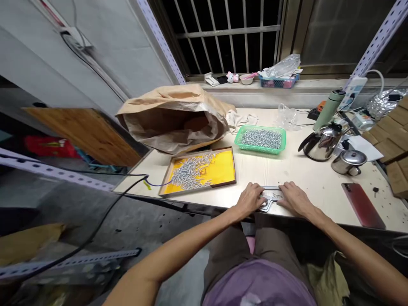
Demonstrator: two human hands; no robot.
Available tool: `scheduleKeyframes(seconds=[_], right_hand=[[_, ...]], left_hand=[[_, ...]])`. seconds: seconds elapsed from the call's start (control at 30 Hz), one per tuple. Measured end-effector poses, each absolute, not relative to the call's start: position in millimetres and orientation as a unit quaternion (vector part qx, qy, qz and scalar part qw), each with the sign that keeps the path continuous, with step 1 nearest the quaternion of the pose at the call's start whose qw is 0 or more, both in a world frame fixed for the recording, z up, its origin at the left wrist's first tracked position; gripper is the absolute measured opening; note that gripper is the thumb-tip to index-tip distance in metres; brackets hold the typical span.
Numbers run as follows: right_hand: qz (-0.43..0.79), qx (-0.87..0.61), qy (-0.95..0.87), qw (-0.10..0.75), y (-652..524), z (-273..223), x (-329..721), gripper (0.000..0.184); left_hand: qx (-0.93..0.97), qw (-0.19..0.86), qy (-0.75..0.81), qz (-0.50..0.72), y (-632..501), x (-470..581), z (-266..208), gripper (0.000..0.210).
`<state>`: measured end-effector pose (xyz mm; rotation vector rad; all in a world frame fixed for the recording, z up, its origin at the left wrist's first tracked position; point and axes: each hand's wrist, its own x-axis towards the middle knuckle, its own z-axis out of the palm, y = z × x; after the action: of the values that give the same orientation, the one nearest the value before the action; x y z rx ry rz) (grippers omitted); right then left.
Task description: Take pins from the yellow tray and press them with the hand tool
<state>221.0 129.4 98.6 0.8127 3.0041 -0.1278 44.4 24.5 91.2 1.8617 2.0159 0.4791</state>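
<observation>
Purple shirt (258, 282) nearest, metal piece (270, 188) between two hands

Beyond the shirt and dark trousers (228, 248), the metal piece lies at the near edge of the tabletop (309, 168). The left hand (250, 199) pinches its left end and the right hand (296, 199) its right; each grip has fingers toward the far side and thumb nearer, presumably to keep it steady. Its long axis appears to run left to right, along the edge; fingers cover both ends, so which one leads cannot be told. A red phone (363, 205) lies to the right, apart from the hands. At left, a shallow tray (223, 163) bears loose metal pins (188, 174), probably so they stay contained and within reach. Farther back, a green basket (261, 150) holds more, near a gaping paper bag (178, 95); a steel kettle (321, 146) stands at right. Behind is a barred window (229, 32).
</observation>
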Motion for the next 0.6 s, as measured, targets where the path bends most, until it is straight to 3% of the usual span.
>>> scheduleKeyframes(seconds=[0.13, 0.27, 0.4, 0.5, 0.6], right_hand=[[-0.059, 0.27, 0.96, 0.034, 131.5, 99.1, 220.9, 0.037], [-0.094, 0.255, 0.96, 0.07, 137.6, 99.4, 221.0, 0.047], [-0.104, 0.258, 0.958, 0.074, 139.5, 99.9, 220.8, 0.043], [-0.115, 0.272, 0.952, 0.078, 136.6, 102.0, 221.6, 0.043], [-0.127, 0.289, 0.945, 0.081, 132.4, 105.9, 222.9, 0.049]], left_hand=[[0.757, 0.174, 0.626, 0.072, 48.7, 52.0, 96.5, 0.048], [0.769, 0.182, 0.613, 0.01, 62.9, 57.9, 95.4, 0.05], [0.771, 0.177, 0.611, -0.034, 72.0, 60.9, 98.5, 0.054], [0.763, 0.192, 0.617, -0.024, 74.8, 59.1, 105.8, 0.05], [0.698, 0.19, 0.689, 0.039, 65.5, 51.0, 114.0, 0.03]])
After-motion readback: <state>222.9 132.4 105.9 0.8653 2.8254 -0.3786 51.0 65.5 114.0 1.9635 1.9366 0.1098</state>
